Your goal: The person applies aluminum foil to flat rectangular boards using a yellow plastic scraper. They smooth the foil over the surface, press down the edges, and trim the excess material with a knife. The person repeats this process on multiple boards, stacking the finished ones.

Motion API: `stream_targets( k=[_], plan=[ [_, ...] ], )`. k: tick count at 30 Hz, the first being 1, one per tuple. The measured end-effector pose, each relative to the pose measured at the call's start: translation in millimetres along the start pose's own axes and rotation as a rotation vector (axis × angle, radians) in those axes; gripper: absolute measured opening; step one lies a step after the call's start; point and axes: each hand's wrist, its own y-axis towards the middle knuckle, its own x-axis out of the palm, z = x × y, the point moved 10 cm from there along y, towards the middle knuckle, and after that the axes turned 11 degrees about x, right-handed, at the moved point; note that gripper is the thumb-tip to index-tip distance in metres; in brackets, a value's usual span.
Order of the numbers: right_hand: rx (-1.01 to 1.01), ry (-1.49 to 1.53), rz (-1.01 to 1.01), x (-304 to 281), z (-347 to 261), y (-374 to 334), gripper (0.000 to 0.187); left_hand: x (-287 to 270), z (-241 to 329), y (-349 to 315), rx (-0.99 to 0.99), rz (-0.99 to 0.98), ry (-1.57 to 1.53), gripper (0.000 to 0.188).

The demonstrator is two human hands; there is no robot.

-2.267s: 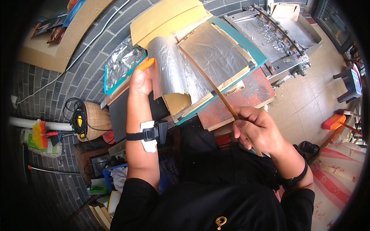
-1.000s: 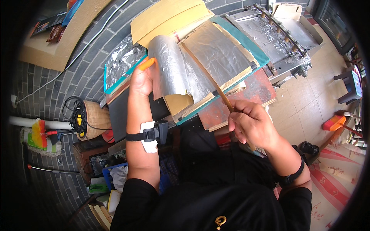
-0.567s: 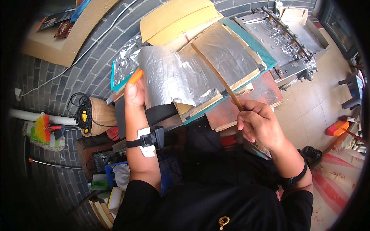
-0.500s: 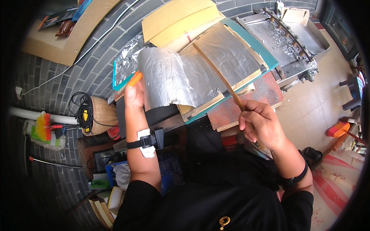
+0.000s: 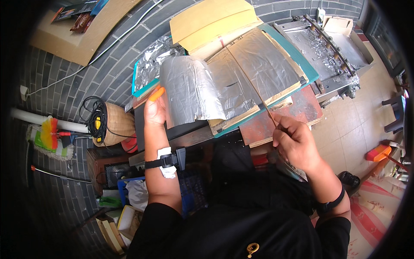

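A stack of paper and silver foil sheets (image 5: 267,54) lies on a teal board (image 5: 311,71). Its top foil sheet (image 5: 187,88) curls up on the left side. My left hand (image 5: 155,111), with an orange cover (image 5: 157,94) on one digit, is at that sheet's left edge; the sheet seems pinched there, with part of the fingers hidden. In my right hand (image 5: 295,140), closed fingers grip a long thin wooden strip (image 5: 250,80). The strip slants up and left across the stack, seen nearly edge-on, beside the curled sheet.
A blue tray (image 5: 136,84) of crumpled foil sits behind my left hand. Yellow paper (image 5: 211,21) is folded back beyond the stack. At the far right is a metal frame (image 5: 317,47) with foil scraps. A reddish board (image 5: 297,112) juts under the stack; a basket with black cable (image 5: 116,125) is left.
The wooden strip has turned from showing its flat face to nearly edge-on in my right hand. My left hand stays at the curled sheet's edge. The whole view has shifted slightly.
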Motion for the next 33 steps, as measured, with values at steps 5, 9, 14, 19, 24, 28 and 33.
stream_targets(
  k=[5, 9, 14, 19, 24, 28, 33],
  plan=[
    [-0.125, -0.271, 0.056, 4, -19, -13, 0.036, 0, -18, 12, -0.059, -0.036, -0.041, 0.035],
    [-0.109, -0.322, 0.029, 11, -30, -23, 0.036, 17, -35, 20, -0.159, -0.114, -0.07, 0.037],
    [-0.13, -0.366, 0.016, 12, -25, -30, 0.038, 39, -52, 27, -0.241, -0.201, -0.125, 0.036],
    [-0.16, -0.336, -0.004, 13, -19, -32, 0.04, 36, -60, 30, -0.255, -0.187, -0.152, 0.035],
    [-0.177, -0.334, -0.009, 14, -17, -29, 0.04, 45, -53, 27, -0.213, -0.192, -0.128, 0.036],
    [-0.178, -0.337, -0.001, 14, -18, -26, 0.04, 48, -51, 24, -0.21, -0.201, -0.113, 0.038],
    [-0.159, -0.324, -0.015, 16, -20, -23, 0.038, 39, -57, 26, -0.248, -0.174, -0.134, 0.039]
  ],
)
